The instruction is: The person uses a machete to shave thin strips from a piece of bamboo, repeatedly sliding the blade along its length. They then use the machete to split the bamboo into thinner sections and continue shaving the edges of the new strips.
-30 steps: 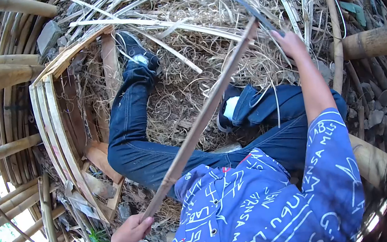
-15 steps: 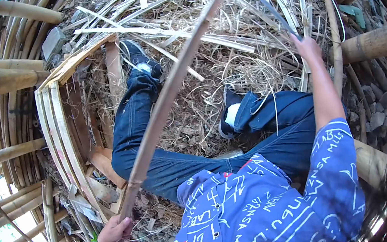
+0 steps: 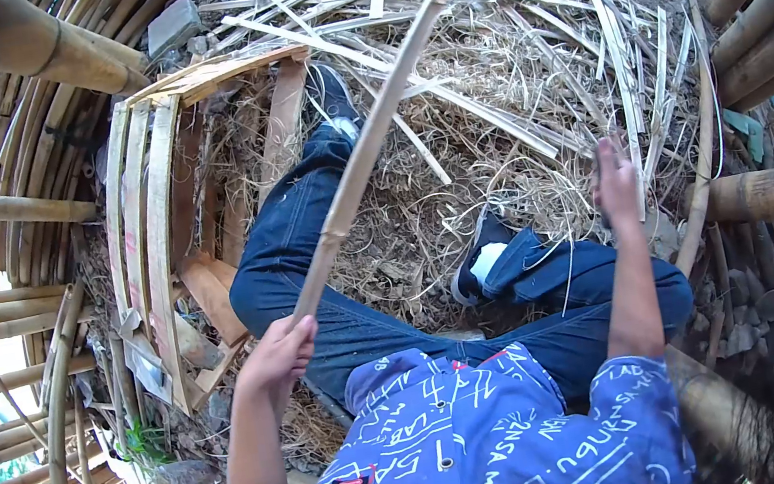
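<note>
My left hand [image 3: 278, 357] is closed around the lower end of a long split bamboo strip [image 3: 381, 126]. The strip slants up and away to the right, across my jeans and over the ground. My right hand [image 3: 617, 187] is closed on a knife [image 3: 601, 198], held apart from the strip, out beyond my bent knee. Only a dark part of the knife shows beside the fingers; its blade is hard to make out now.
A wooden slat crate [image 3: 162, 217] stands left of my leg. Thin bamboo strips [image 3: 499, 118] and curled shavings [image 3: 436, 234] cover the ground ahead. Thick bamboo poles [image 3: 770, 195] jut in from both sides. A grey block [image 3: 173, 27] lies at the upper left.
My left hand has moved up and right, bringing the strip's near end with it. My right hand has come down toward me with the knife. The view has shifted slightly.
</note>
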Demonstrator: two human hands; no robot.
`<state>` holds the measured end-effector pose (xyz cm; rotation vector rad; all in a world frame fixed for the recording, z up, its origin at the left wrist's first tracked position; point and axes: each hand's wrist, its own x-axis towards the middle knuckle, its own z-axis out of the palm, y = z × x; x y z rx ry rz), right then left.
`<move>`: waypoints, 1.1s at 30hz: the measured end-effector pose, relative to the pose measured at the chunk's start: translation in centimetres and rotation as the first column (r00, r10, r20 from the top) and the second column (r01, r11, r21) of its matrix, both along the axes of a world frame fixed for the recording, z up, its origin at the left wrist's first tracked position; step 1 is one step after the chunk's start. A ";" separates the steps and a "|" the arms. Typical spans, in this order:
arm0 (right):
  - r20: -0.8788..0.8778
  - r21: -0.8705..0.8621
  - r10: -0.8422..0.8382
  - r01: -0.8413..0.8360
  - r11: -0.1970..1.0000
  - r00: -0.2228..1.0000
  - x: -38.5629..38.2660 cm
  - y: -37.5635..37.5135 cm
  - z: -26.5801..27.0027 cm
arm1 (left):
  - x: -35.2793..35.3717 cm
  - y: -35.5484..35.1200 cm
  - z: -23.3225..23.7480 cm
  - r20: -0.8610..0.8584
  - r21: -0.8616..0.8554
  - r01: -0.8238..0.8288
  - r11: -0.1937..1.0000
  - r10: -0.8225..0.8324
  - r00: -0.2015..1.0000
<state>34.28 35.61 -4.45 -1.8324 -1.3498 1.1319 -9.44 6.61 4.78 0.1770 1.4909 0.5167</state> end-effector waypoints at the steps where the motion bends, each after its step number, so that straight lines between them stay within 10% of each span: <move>1: -0.074 0.000 0.024 -0.024 1.000 0.997 -2.1 -1.8 0.3 | 0.9 0.5 -0.7 0.017 0.007 0.044 0.999 -0.044 0.999; 5: -0.418 -0.060 0.207 -0.255 0.965 0.885 -8.3 -9.0 -0.8 | 3.8 1.5 -2.9 0.129 0.026 0.119 0.993 -0.121 0.984; 15: -0.166 -0.202 0.626 -0.648 0.735 0.762 -13.7 -17.8 -1.4 | 6.9 1.9 -5.2 -0.105 -0.035 0.295 0.955 -0.297 0.949; 23: -0.183 -0.153 0.584 -0.610 0.778 0.791 -13.7 -17.2 -1.7 | 8.2 1.6 -6.6 -0.583 0.233 0.602 0.764 -0.385 0.715; 33: -0.126 -0.131 0.524 -0.538 0.833 0.842 -13.3 -14.5 -1.6 | 9.2 1.8 -6.3 -0.671 0.167 0.625 0.762 -0.377 0.638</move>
